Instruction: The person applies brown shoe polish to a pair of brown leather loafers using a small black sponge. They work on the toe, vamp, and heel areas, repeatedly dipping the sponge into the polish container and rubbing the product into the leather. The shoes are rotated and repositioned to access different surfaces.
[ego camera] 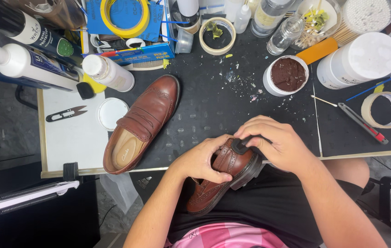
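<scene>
Brown leather shoe (pixel 220 181) lies on my lap, its heel half hidden under my fingers. My left hand (pixel 202 160) clasps its side; my right hand (pixel 275 142) presses a dark applicator (pixel 241 145), mostly covered, onto it. Beyond stands an open jar of brown polish (pixel 287 75).

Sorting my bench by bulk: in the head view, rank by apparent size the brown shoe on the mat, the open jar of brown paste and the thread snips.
1. brown shoe on the mat
2. open jar of brown paste
3. thread snips
</scene>
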